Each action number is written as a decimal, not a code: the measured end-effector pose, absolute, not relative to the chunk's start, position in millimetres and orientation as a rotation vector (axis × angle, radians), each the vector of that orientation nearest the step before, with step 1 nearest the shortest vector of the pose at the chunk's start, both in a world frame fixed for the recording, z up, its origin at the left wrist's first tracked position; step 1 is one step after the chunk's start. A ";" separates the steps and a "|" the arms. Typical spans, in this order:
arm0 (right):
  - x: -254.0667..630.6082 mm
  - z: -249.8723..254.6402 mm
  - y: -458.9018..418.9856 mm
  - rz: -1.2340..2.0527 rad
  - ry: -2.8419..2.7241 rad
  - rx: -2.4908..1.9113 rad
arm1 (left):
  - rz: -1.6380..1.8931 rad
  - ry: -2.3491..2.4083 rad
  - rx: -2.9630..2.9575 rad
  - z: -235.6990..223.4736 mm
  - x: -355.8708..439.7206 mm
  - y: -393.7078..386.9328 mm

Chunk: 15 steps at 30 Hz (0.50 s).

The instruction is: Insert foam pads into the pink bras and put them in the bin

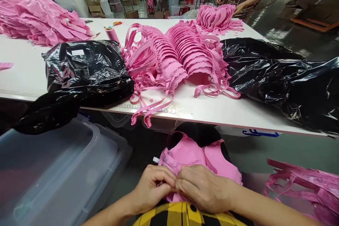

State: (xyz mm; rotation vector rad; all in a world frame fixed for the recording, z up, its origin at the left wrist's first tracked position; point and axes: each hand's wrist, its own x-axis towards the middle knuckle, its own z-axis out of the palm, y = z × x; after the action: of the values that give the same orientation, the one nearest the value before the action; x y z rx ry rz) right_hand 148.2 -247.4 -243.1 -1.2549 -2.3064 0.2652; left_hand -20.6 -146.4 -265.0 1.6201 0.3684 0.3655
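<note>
A pink bra [188,152] lies over my lap, its cups toward the table and a small white tag at its left side. My left hand [156,185] pinches the near edge of the bra with thumb and forefinger. Right beside it, my right hand [201,187] is closed on the same edge, knuckles up, so the two hands touch. The bit of fabric between the fingers is mostly hidden. On the table ahead stands a nested row of pink bras [172,53], with straps hanging over the front edge.
Black plastic bags [87,67] flank the row on the white table [206,107]. Pink pieces [39,17] are heaped at far left. A clear bin [90,148] stands at lower left, more pink garments [307,187] at right. Across the table, a person's hands touch another pink stack [215,17].
</note>
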 end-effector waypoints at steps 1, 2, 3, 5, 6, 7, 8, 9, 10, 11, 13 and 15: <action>147.6 -242.8 -247.1 0.247 -2.337 -1.244 | 0.397 0.408 1.648 -266.4 -19.1 -148.7; 147.5 -242.7 -247.3 0.239 -2.356 -1.246 | 0.415 0.446 1.663 -267.3 -17.2 -151.0; 147.9 -242.8 -248.0 0.241 -2.362 -1.266 | 0.417 0.475 1.659 -267.5 -15.4 -152.9; 149.5 -243.0 -250.5 0.269 -2.344 -1.313 | 0.381 0.500 1.598 -265.0 -13.0 -154.8; 150.3 -242.9 -251.9 0.284 -2.322 -1.337 | 0.368 0.501 1.562 -262.9 -12.7 -154.9; 150.7 -242.5 -253.2 0.292 -2.304 -1.349 | 0.363 0.499 1.536 -261.1 -12.8 -154.7; 150.8 -241.9 -254.1 0.291 -2.299 -1.350 | 0.356 0.495 1.524 -260.2 -12.9 -154.5; 150.5 -241.2 -254.7 0.285 -2.311 -1.338 | 0.352 0.490 1.525 -260.9 -12.7 -154.5; 149.9 -240.5 -254.9 0.278 -2.338 -1.321 | 0.346 0.489 1.535 -263.3 -12.0 -155.1; 149.3 -240.0 -254.7 0.276 -2.376 -1.304 | 0.337 0.497 1.540 -267.5 -10.5 -156.4; 148.7 -240.1 -254.0 0.298 -2.452 -1.285 | 0.299 0.547 1.505 -279.1 -6.0 -160.8; 149.7 -241.5 -253.2 0.329 -2.485 -1.295 | 0.275 0.621 1.409 -290.1 -0.7 -166.3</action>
State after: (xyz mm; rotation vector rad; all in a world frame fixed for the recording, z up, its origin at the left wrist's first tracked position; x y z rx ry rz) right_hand 149.7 -253.2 -241.5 -1.2948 -2.4853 0.3290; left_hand -0.7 -166.3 -290.1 1.4090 0.6213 0.2755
